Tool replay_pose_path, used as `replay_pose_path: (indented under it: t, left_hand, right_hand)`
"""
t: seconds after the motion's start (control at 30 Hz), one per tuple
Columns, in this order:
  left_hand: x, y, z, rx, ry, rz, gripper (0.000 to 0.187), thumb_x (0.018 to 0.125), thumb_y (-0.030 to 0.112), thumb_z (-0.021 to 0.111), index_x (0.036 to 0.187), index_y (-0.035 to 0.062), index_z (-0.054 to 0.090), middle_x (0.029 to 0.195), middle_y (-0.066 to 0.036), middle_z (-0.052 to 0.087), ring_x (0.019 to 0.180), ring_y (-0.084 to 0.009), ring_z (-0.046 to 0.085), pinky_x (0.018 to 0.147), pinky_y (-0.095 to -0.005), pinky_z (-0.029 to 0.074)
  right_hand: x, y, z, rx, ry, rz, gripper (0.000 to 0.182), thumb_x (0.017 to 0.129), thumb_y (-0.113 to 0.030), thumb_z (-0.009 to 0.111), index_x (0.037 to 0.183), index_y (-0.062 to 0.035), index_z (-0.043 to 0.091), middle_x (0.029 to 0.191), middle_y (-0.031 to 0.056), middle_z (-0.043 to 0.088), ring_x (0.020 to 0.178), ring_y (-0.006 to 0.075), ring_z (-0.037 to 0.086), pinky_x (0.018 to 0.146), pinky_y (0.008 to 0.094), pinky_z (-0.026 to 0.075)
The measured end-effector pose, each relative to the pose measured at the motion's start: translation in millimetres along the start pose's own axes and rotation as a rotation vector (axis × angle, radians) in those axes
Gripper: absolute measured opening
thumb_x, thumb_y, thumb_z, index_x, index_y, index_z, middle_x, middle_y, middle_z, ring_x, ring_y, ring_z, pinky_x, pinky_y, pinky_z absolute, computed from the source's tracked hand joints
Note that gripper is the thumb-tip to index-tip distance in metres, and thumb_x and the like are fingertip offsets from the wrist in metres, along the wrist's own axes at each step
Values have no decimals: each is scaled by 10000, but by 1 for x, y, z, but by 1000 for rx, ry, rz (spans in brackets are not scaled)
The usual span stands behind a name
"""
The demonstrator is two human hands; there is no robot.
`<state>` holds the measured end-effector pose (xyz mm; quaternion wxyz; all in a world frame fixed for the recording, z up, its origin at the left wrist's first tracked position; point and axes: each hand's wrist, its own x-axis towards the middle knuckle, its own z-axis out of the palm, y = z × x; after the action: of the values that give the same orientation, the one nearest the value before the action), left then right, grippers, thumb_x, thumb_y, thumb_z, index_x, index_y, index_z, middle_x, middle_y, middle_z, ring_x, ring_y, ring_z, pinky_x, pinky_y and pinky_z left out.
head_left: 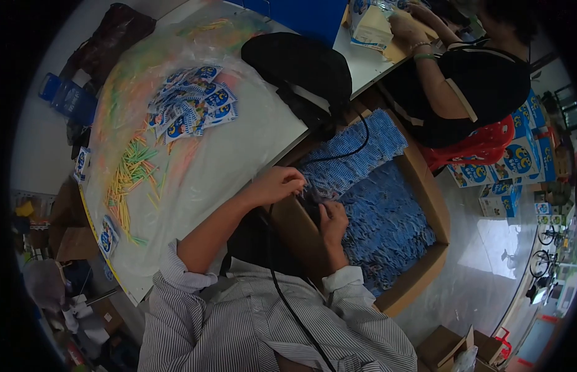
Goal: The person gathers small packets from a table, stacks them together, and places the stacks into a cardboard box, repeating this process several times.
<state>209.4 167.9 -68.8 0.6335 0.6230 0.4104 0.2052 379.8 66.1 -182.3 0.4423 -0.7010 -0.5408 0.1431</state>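
A large cardboard box [438, 214] holds a mass of blue-and-white packets [388, 217], with a folded strip of joined packets [363, 146] lying across its far end. My left hand [279, 186] is at the box's left side, thumb and fingers pinched together near the strip's end. Close by, my right hand [333, 223] is over the packets with its fingers curled closed. Between the hands is a small dark, shiny piece [312, 197]; what it is I cannot make out.
On the white table [232, 149] are a pile of blue sachets [192, 102], thin coloured sticks [130, 173], clear plastic sheeting and a black bag [298, 68]. A person [462, 87] works at the upper right. Blue-and-white cartons [518, 155] stand on the floor. A black cable [276, 266] crosses my front.
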Motion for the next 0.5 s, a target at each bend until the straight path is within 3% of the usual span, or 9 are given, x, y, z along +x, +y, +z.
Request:
replay_pose_path:
  t: [0.07,0.13,0.23,0.33,0.4,0.43,0.5]
  left_hand:
    - [-9,-4,-5,-28,19,4,189,810,155,510,854,-12,586,716,-65,608,644,-115,585,622,-237,465]
    - [-14,-7,-7,17,-54,-61,184,854,166,485,931,16,558,830,-46,592,740,-110,565,653,-226,447]
    - [-6,-12,5,35,-8,-8,170,814,116,483,846,-15,586,725,-80,614,681,-132,600,641,-238,466]
    - [6,-1,16,136,6,65,167,798,123,493,841,-5,591,740,-98,618,680,-161,604,638,-256,464]
    - [12,4,19,199,-30,62,166,805,128,497,852,-2,589,747,-82,616,688,-144,594,648,-251,459]
    - [13,6,19,265,-65,56,165,813,133,501,862,1,586,753,-66,615,696,-128,583,657,-246,454]
    - [15,10,19,355,-93,108,172,810,140,505,873,2,586,768,-75,618,703,-142,588,662,-253,454]
  right_hand:
    - [1,-11,-11,54,-32,23,132,688,-31,653,811,-23,603,764,93,569,630,195,562,561,270,449]
    - [3,-19,-21,104,-63,46,117,694,-23,647,804,-25,608,770,83,573,641,183,564,565,267,452]
    - [6,-14,-31,231,-103,97,127,716,-23,632,840,-20,603,795,68,582,685,149,571,587,257,460]
    - [11,0,-31,238,-121,64,136,742,-36,610,870,-3,579,853,106,579,702,167,584,605,265,468]
    - [11,1,-33,296,-140,279,143,740,-32,608,874,7,572,877,117,578,716,183,586,627,269,471]
    - [10,1,-32,296,-140,284,143,740,-32,608,874,7,572,877,117,578,716,183,586,627,269,471]
    - [11,-4,-32,214,-128,27,132,744,-29,599,868,6,571,862,118,574,724,197,584,634,274,472]
